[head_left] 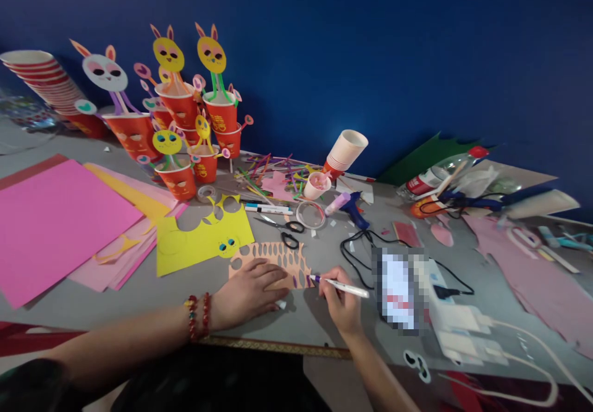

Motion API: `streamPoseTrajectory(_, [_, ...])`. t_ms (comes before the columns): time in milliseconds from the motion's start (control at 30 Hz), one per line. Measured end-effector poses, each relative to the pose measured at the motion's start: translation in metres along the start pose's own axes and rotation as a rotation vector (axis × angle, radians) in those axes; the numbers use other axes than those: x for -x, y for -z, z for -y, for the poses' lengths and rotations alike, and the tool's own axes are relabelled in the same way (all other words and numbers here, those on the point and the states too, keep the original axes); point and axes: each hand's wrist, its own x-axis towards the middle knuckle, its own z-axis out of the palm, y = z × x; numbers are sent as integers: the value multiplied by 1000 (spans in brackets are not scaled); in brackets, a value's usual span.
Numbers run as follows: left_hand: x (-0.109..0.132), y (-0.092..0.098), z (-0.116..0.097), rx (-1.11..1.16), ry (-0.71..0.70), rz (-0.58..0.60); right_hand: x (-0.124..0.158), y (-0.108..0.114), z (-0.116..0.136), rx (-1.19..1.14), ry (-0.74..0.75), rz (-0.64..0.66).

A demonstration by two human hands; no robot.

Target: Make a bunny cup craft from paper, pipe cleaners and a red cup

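The peach paper sheet [296,269] lies near the middle of the bench [301,325], close to the near edge. Many narrow openings are already cut through it, and two small purple patches show at its near right corner. The rest of the visible peach surface looks uncolored, so the coloring seems to be at an early stage; what lies under the left hand [252,291] cannot be told.

Farther left, several red paper cups [176,184] stand with rabbit-faced figures in them and look finished. The yellow sheet [185,250], just left of the peach one, has round pieces cut from its far edge, a drawn circle at its left and a face with eyes at its near right corner.

The left hand lies palm down across the near left part of the peach sheet, fingers slightly spread and pointing right; its grip is wide and flat, holding nothing. Its forearm comes in from the near left, with beaded bracelets [192,318] at the wrist.

The right hand [343,304] has a narrow grip on a white marker [348,287], which slants leftward, its purple tip at the sheet's right edge. Its forearm comes from the near right.
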Motion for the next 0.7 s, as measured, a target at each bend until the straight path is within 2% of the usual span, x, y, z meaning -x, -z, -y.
streamPoseTrajectory(700, [1, 0, 0, 12, 22, 19, 1, 1, -4, 48, -2, 25])
